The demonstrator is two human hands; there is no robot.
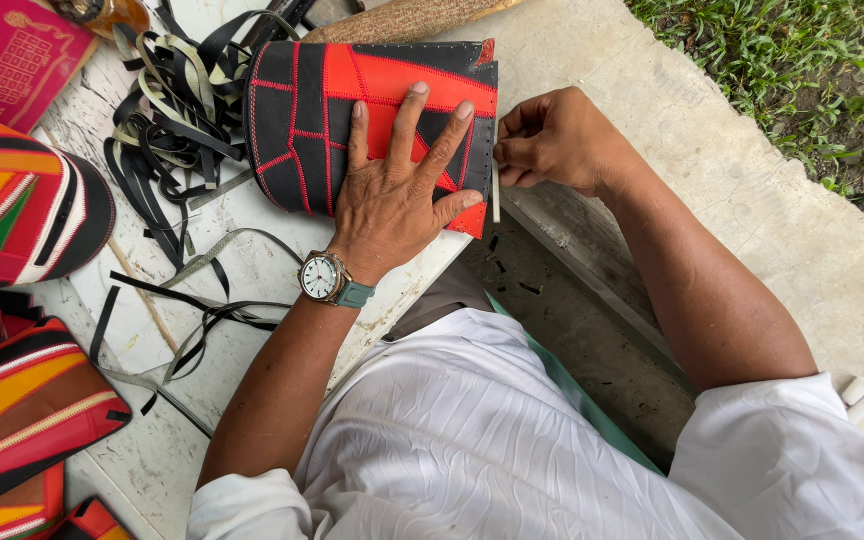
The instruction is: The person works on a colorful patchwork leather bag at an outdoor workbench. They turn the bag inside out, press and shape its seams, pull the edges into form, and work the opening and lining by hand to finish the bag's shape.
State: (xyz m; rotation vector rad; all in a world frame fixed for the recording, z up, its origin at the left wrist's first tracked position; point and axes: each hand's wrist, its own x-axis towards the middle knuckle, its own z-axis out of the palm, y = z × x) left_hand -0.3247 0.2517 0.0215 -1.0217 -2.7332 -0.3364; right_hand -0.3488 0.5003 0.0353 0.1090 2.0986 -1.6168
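Note:
A black and red patchwork leather piece (307,110) with red stitching lies on a worn white board (252,270). My left hand (397,185) presses flat on it with fingers spread; a watch sits on that wrist. My right hand (552,140) is at the piece's right edge, fingers pinched on a thin pale strip (496,195) that hangs down along the edge.
A heap of black and pale offcut strips (177,100) lies left of the piece. Striped red, orange and black leather items (22,200) sit along the left edge, a pink card (12,55) at top left. Concrete slab and grass are at right.

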